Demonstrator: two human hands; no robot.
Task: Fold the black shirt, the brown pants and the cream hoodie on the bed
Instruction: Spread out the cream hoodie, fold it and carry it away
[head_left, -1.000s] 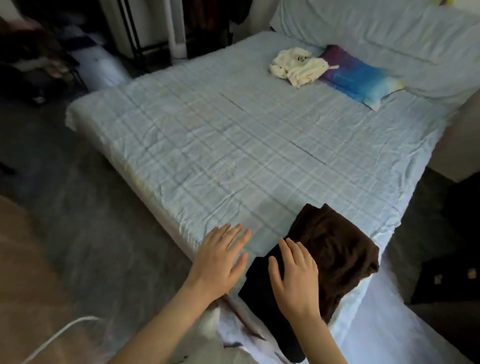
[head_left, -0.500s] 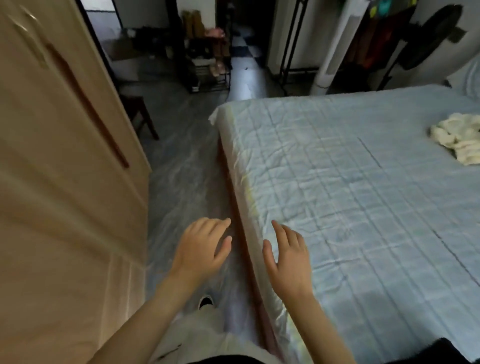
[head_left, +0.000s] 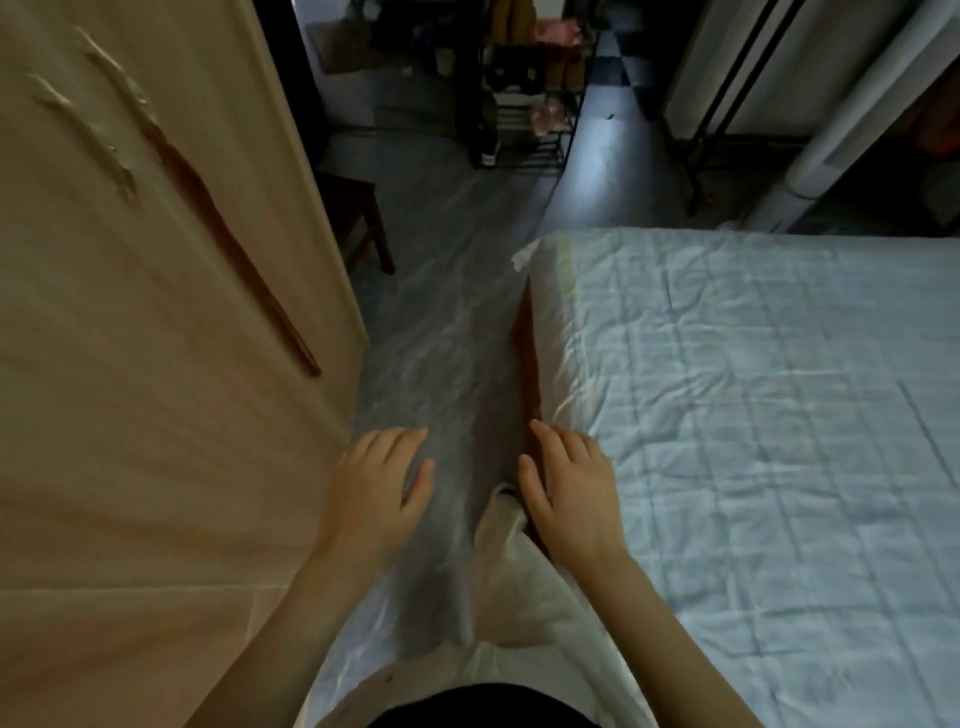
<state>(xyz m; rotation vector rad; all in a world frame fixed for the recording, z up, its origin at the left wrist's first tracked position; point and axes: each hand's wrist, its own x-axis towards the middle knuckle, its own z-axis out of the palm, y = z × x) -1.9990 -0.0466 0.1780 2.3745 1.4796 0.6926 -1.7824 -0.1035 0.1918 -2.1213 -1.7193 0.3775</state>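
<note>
Bare left hand (head_left: 374, 488) and right hand (head_left: 569, 483) hovered spread and empty at the pale-blue quilted bed (head_left: 753, 415); garments unseen, presumably limp, best pinched at seams.

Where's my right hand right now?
Head view, lower centre: the right hand is open at the left edge of the bed, with the left hand beside it over the floor.

Left: a cupboard (head_left: 130, 364)
Right: the bed (head_left: 753, 415)
Middle: the floor (head_left: 441, 322), between cupboard and bed
Back: a rack (head_left: 524, 119), far behind; a stool (head_left: 358, 218) just behind the cupboard
</note>
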